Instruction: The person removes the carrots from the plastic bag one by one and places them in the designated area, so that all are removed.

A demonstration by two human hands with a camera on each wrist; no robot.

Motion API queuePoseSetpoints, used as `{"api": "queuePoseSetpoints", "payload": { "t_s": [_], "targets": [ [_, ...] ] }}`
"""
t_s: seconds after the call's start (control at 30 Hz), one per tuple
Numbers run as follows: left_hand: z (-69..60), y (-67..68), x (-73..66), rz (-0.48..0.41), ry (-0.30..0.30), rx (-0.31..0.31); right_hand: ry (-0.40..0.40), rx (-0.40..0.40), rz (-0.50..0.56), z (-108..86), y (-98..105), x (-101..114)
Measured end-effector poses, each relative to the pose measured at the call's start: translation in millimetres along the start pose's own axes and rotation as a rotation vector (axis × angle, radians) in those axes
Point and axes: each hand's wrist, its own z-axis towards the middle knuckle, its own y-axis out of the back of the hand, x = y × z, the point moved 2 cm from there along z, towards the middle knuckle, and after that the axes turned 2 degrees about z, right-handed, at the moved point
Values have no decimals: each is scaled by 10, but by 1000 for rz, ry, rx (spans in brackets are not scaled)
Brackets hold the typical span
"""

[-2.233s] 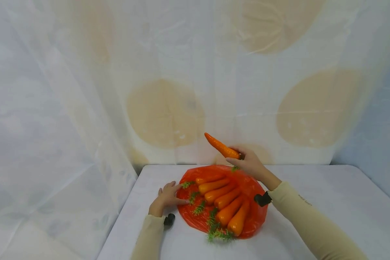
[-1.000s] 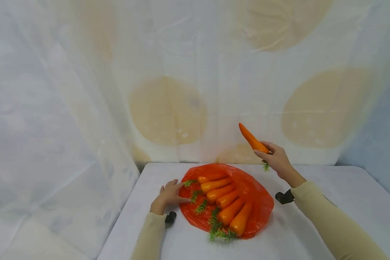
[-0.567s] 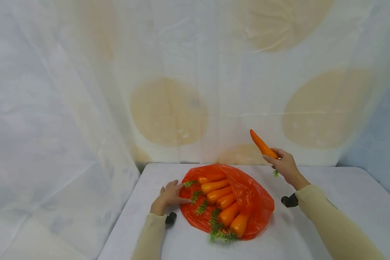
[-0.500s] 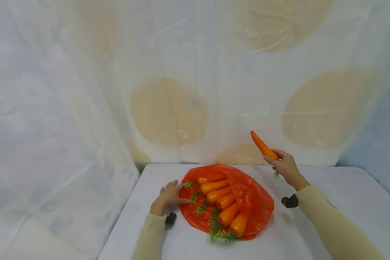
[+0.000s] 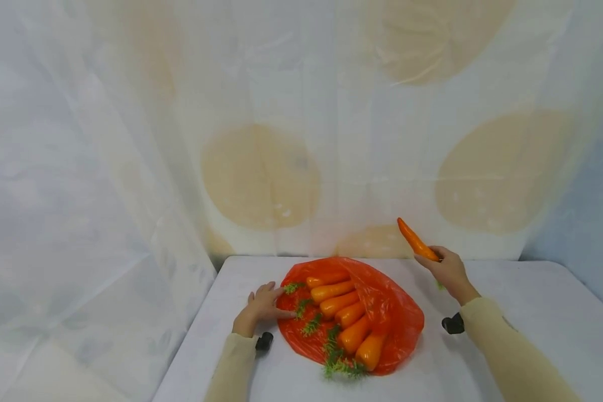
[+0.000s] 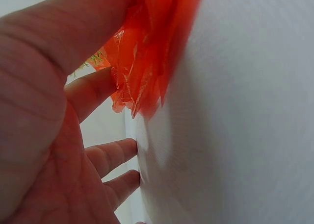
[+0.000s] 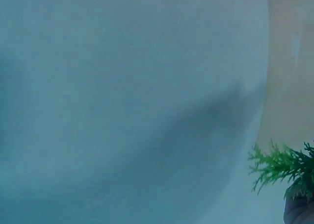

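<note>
My right hand [image 5: 449,273] grips a carrot [image 5: 414,238] by its thick end, raised over the far right part of the table, its tip pointing up and left. In the right wrist view the green carrot top [image 7: 282,166] shows beside a bit of finger. A red plastic bag [image 5: 399,335] lies on the table with several carrots [image 5: 372,350] fanned out in its mouth, leafy tops to the left and front. Its right part covers their tips. My left hand [image 5: 262,307] touches the bag's left edge, fingers spread, thumb and forefinger against the crumpled plastic [image 6: 142,62].
A white table [image 5: 522,329] carries the bag, with its far edge close to a pale hanging sheet [image 5: 372,139] printed with tan circles. Another pale sheet [image 5: 90,223] hangs along the left side. Bluish sheeting [image 5: 593,223] is on the right.
My right hand has carried the carrot right from above the bag, then lowered it somewhat. The bag's right part has fallen over the carrot tips. My left hand stays put.
</note>
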Motion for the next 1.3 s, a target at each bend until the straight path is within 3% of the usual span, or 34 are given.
{"api": "queuePoseSetpoints", "payload": {
  "t_s": [0.33,0.77,1.03,1.3],
  "targets": [
    [22,-26,3,1,-6,0,-140,46,-95,15,-22,-225],
    [63,-1,2,9,-9,3,-213,68,-72,-37,-1,-381],
    [68,-32,-14,18,-8,13,-194,69,-155,-98,34,-514],
    [68,-45,-41,9,-9,14,-270,101,-147,-113,37,-553]
  ]
}}
